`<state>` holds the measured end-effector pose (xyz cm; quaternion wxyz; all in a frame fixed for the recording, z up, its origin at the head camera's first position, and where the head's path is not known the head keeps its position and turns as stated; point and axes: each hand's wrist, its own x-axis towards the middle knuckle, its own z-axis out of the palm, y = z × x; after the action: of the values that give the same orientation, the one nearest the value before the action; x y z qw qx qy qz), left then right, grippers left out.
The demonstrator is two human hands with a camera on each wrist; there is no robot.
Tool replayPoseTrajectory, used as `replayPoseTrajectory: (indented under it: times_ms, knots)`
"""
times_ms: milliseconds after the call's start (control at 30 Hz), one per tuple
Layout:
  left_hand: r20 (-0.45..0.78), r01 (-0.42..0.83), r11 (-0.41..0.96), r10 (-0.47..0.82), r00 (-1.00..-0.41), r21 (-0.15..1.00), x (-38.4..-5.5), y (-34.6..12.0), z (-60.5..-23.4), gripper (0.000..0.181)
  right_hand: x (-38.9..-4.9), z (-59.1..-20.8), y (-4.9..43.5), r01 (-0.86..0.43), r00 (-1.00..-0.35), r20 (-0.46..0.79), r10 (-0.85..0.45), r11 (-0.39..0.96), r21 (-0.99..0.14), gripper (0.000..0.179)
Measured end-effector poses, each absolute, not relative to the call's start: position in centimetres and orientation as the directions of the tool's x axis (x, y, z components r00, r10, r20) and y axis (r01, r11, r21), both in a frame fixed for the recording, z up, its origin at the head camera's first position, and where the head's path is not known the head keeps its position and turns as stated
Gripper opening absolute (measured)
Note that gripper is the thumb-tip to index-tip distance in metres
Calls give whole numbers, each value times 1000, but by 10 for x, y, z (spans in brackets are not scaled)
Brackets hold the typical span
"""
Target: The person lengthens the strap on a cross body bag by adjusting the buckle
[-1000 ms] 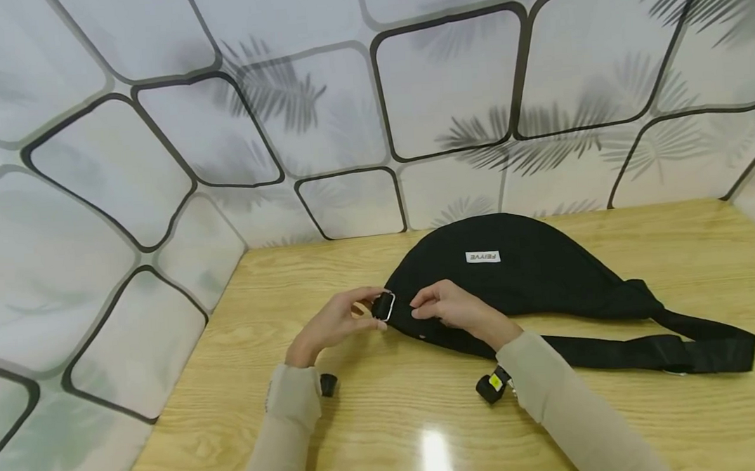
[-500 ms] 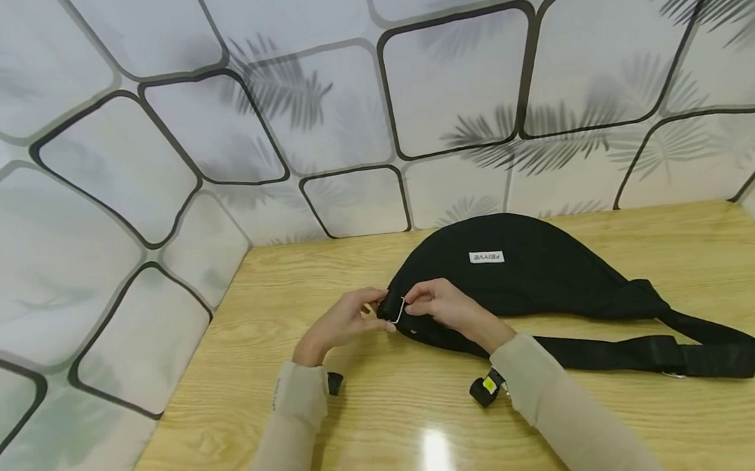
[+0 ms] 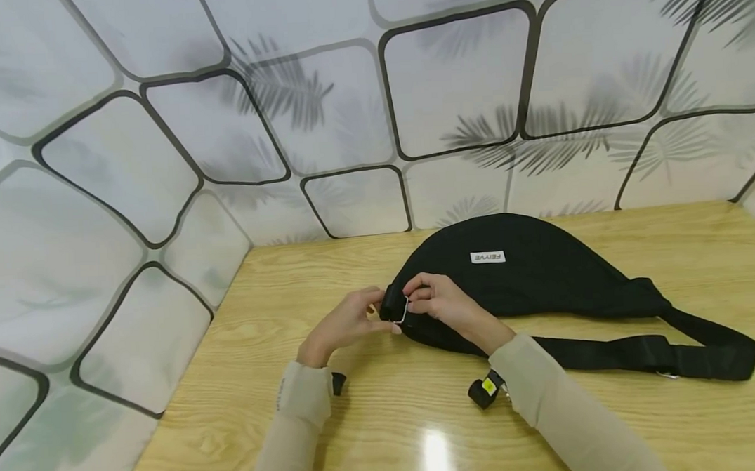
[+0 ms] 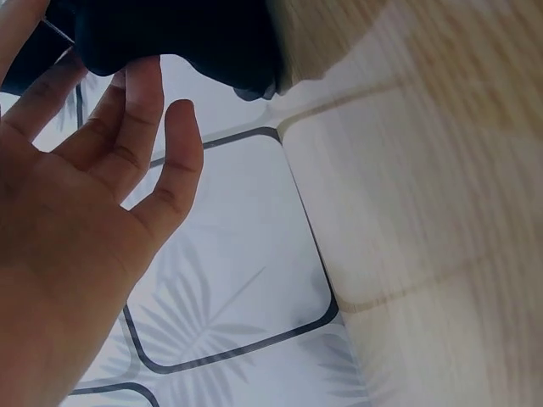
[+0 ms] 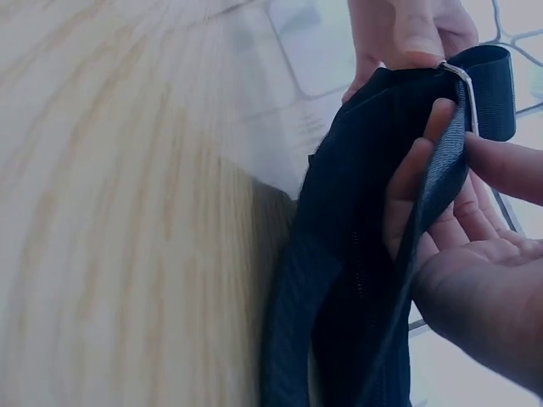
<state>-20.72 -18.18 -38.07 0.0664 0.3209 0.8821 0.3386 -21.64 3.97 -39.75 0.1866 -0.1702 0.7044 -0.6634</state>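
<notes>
A black waist bag (image 3: 511, 258) with a white label lies on the wooden table. At its left end, a black strap (image 3: 393, 303) loops through a rectangular metal ring (image 5: 467, 89). My left hand (image 3: 349, 317) holds this end from the left, its thumb against the ring's lower corner. In the left wrist view, fingers (image 4: 144, 102) reach up to the dark fabric. From the other side, my right hand (image 3: 447, 306) pinches the strap right beside the ring. The right wrist view shows the strap running down between its thumb and fingers.
The bag's long strap (image 3: 617, 351) trails to the right, folding back near the table's right side. A small black block with a yellow sticker (image 3: 485, 389) hangs by the right wrist. Patterned walls stand behind and left of the wooden table (image 3: 242, 326).
My right hand has closed the small gap to the metal ring and now pinches the strap there. The strap loop at the ring stands higher, and my left hand has shifted slightly right.
</notes>
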Motion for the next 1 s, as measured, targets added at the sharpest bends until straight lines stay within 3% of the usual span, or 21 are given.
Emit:
replayPoseTrajectory:
  times_ms: [200,367,467,633,833,1000]
  knots:
    - [102,530,575,612,-784,624,-207,-179,-380,21,-216,-395,43,12,-838,-34,-545,44,-999,37]
    - [110,549,587,617,-779,595,-207,-179,-379,20,-210,-389,40,-231,-786,66,-614,193,-954,54]
    - [121,565,591,622,-774,575,-207,-178,-379,16,-205,-387,35,-379,-800,136,-585,315,-870,52]
    - [111,567,594,629,-770,571,-208,-178,-380,12,-197,-386,30,-482,-830,207,-518,479,-734,41]
    - [101,572,583,644,-758,577,-209,-180,-380,22,-196,-385,35,-533,-815,271,-513,479,-697,39]
    - [56,514,601,615,-786,612,-208,-184,-379,38,-197,-383,43,-517,-822,254,-511,479,-709,40]
